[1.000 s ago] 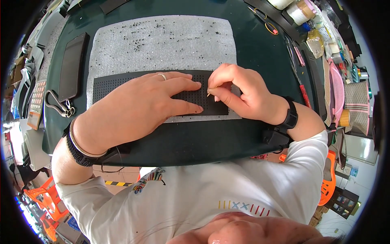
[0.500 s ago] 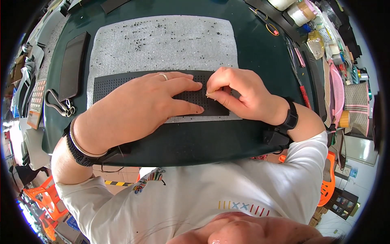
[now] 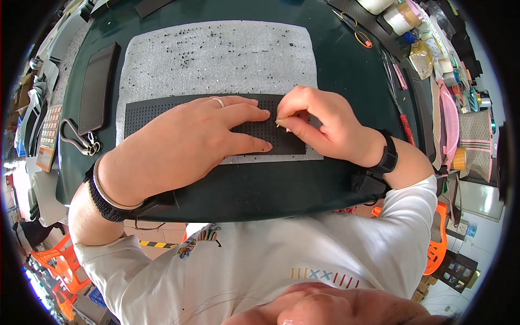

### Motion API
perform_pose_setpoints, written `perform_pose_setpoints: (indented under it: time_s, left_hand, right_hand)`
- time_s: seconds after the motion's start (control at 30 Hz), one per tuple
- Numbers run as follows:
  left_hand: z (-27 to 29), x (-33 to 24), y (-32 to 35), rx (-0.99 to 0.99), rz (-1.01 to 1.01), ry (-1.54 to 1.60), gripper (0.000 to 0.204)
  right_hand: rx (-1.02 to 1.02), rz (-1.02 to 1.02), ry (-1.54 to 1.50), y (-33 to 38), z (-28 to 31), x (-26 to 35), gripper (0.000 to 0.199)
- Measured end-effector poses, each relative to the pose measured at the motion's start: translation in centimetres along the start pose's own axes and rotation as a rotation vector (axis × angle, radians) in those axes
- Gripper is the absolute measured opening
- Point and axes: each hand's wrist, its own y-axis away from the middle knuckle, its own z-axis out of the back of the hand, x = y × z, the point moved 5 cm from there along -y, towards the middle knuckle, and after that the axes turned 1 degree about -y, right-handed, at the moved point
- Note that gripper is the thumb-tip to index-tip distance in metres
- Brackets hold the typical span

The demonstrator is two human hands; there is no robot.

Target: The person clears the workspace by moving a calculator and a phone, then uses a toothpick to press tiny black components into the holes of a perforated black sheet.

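Note:
A black perforated sheet [image 3: 142, 112] with rows of small holes lies across the near edge of a light foam sheet [image 3: 216, 59]. My left hand [image 3: 208, 127] presses flat on it, its fingers stretched out and the thumb apart from them. Over the sheet's right part, my right hand [image 3: 317, 119] is pinched closed. A tiny pale point shows at its fingertips, too small to name. Many little black bits are scattered over the foam.
A dark green table [image 3: 254, 189] carries everything. To the left lie a phone [image 3: 98, 86], a strap with a metal clasp [image 3: 89, 142] and a calculator [image 3: 51, 127]. At the right are small scissors [image 3: 355, 32], a red-handled tool [image 3: 405, 127] and spools [image 3: 402, 17].
The right hand's pinched fingertips have shifted very slightly over the perforated sheet. My left hand and the sheet stay where they were.

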Motion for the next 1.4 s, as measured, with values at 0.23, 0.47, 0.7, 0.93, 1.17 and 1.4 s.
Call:
perform_pose_setpoints:
  time_s: [0.23,0.47,0.7,0.93,1.17,1.4]
  left_hand:
    - [0.1,-0.2,0.0,-0.051,-0.031,-0.053,0.041]
    - [-0.1,0.1,0.0,0.007,0.006,0.008,0.053]
    - [-0.1,0.0,0.0,0.004,0.005,-0.008,0.051]
    - [0.1,-0.2,0.0,-0.058,-0.031,-0.068,0.04]
    - [-0.1,0.0,0.0,0.006,0.005,-0.003,0.053]
    - [-0.1,0.1,0.0,-0.003,0.006,-0.003,0.053]
  right_hand:
    - [-0.008,-0.033,0.006,0.1,0.1,-0.6,0.015]
    - [-0.049,-0.084,-0.063,0.3,0.1,-0.9,0.015]
    - [-0.047,-0.033,0.023,-0.1,0.1,-0.8,0.015]
    - [-0.079,-0.047,0.057,-0.3,0.2,-1.1,0.012]
    - [-0.116,-0.151,-0.011,-0.2,0.4,-1.3,0.011]
    - [-0.147,-0.153,-0.064,-0.5,0.4,-1.5,0.011]
